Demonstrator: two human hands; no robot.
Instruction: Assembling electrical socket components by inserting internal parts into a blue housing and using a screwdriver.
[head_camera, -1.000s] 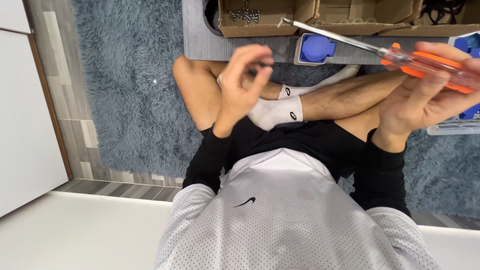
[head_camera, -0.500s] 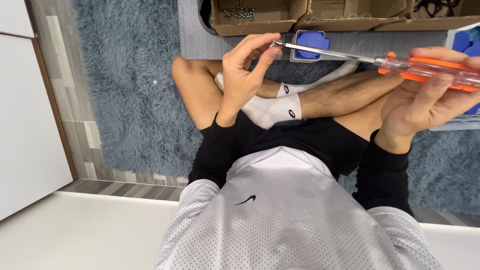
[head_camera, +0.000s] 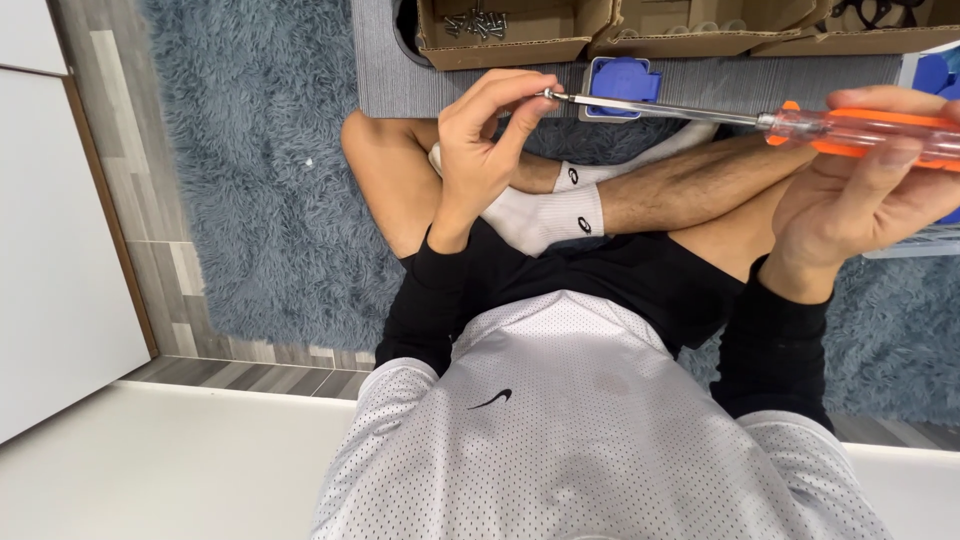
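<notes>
My right hand (head_camera: 860, 190) grips the clear orange handle of a long screwdriver (head_camera: 850, 130) and holds it almost level above my crossed legs. Its metal shaft (head_camera: 660, 107) runs left to my left hand (head_camera: 485, 140). The thumb and fingertips of that hand pinch the tip of the shaft. I cannot tell whether a small screw sits between the fingers. Both forearms wear black sleeves. My legs in white socks (head_camera: 555, 215) lie below the tool.
An open cardboard box (head_camera: 520, 45) with several loose screws (head_camera: 475, 22) stands on a grey mat (head_camera: 385, 70), with more boxes to its right. A blue plastic part (head_camera: 620, 78) lies behind the shaft. A shaggy blue rug (head_camera: 250, 200) covers the floor; a white cabinet (head_camera: 50, 250) stands left.
My left hand has risen and closed its fingertips on the screwdriver's tip. The screwdriver has swung from tilted to nearly level, held nearer to me.
</notes>
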